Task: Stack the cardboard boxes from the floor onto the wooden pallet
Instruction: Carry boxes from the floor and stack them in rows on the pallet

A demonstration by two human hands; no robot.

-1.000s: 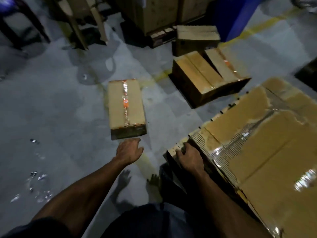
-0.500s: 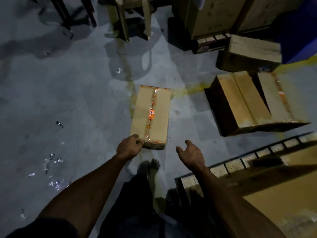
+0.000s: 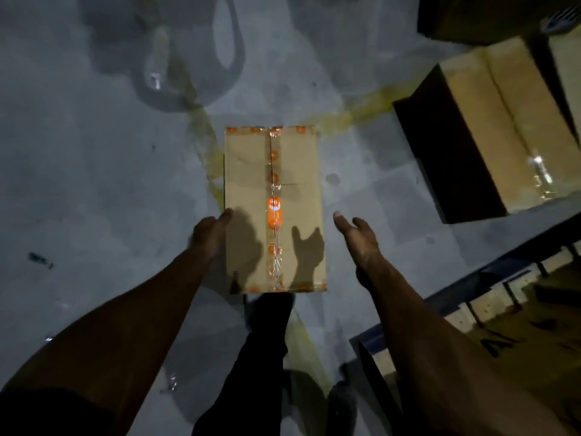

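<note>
— Where is the box?

— The flat brown cardboard box sealed with orange-printed clear tape lies on the grey concrete floor, directly ahead, across a faded yellow line.

— And the hands?

— The left hand touches the box's left edge; whether it grips, I cannot tell. The right hand is spread, just beside the right edge, apart from it.

— The pallet?

— The wooden pallet sits at lower right.
</note>
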